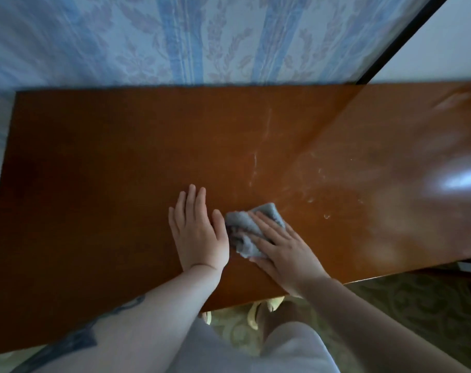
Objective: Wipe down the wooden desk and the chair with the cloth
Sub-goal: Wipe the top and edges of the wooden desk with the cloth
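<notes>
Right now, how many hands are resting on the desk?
2. The left hand lies flat on the bare wooden desk; the right hand presses the grey cloth just beside it, near the front edge. None seems hidden.

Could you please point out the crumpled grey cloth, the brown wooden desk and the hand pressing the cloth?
crumpled grey cloth (pixel 242 224): head view, its bare left part.
brown wooden desk (pixel 108 157): head view, bare top.
right hand (pixel 285 251): head view, its back.
</notes>
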The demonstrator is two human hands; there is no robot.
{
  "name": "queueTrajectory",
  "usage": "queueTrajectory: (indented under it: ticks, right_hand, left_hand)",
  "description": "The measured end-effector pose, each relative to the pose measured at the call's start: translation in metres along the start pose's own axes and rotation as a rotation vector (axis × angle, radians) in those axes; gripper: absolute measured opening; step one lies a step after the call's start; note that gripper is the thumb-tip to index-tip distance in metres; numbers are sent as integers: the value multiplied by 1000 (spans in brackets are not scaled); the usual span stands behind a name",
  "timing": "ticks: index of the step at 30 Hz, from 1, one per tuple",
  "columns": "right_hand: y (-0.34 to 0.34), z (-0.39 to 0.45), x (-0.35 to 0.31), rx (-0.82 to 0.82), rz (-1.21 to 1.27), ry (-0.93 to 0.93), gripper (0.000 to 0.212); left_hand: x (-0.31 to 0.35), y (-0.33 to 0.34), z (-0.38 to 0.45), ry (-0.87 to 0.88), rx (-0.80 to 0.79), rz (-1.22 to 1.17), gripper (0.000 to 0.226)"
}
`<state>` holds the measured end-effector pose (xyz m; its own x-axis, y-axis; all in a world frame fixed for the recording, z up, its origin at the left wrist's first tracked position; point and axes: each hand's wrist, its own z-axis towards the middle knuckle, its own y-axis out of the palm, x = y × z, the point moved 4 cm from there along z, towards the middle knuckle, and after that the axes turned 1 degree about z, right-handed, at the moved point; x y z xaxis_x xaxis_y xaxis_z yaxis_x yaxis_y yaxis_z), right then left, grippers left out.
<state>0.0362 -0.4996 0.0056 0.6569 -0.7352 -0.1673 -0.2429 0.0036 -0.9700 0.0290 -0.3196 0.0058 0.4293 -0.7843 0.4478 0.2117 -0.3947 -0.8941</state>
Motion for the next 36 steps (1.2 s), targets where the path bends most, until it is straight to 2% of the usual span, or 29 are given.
queueTrajectory:
  ticks: [2,4,6,8,10,12,14,15,16,19,20,21,22,24,26,28,32,33,34,36]
  right_hand:
    - [2,-7,-11,103,127,279,52]
    - [11,-11,-43,177,203,335,52]
    - [15,-4,-59,81,188,136,47]
    - [4,12,-38,-29,58,-140,46]
    - [-7,28,-3,-58,-63,-324,50]
    - [-11,25,11,-46,-22,-246,51]
    - [-5,4,1,-13,95,-120,51]
    - [1,-5,-4,-5,111,-134,52]
    - [4,-8,-8,-32,88,-202,53]
    - [-12,21,2,-252,-150,-631,53]
    - [-19,36,12,-344,-189,-721,54]
    - [-22,49,23,-389,-176,-734,54]
    - [-24,58,31,-319,-159,-697,54]
    - [-27,53,34,-108,-91,-479,52]
    - [-14,24,22,-36,69,-324,52]
    - [-1,4,11,-64,92,-376,49]
    - [-21,53,29,-275,-149,-751,50]
    - [-26,71,38,-306,-169,-755,53]
    - [-29,84,46,-260,-160,-684,55]
    - [-32,87,52,-100,-55,-396,55]
  left_hand:
    - [0,0,-1,-13,5,-4,54]
    - [0,0,0,-36,19,-31,54]
    - [0,-3,-1,-59,47,-85,53]
    - [0,-6,-1,-73,67,-153,52]
    - [1,-6,0,-74,87,-185,50]
    - [4,-4,-3,-143,139,-198,47]
    - [14,-3,-12,-303,231,-204,44]
    - [21,-2,-19,-387,284,-209,44]
    - [26,0,-28,-463,329,-217,44]
    - [31,5,-44,-611,407,-235,46]
    - [31,7,-44,-636,407,-214,46]
    - [30,8,-44,-650,397,-173,46]
    - [30,9,-42,-655,383,-126,45]
    - [31,11,-38,-665,363,-58,46]
    - [33,11,-37,-686,355,-14,48]
    - [31,12,-37,-701,348,7,48]
    - [30,13,-35,-716,330,20,49]
    - [30,12,-35,-713,325,29,49]
    - [31,12,-35,-710,320,38,48]
    - [32,12,-33,-704,320,48,49]
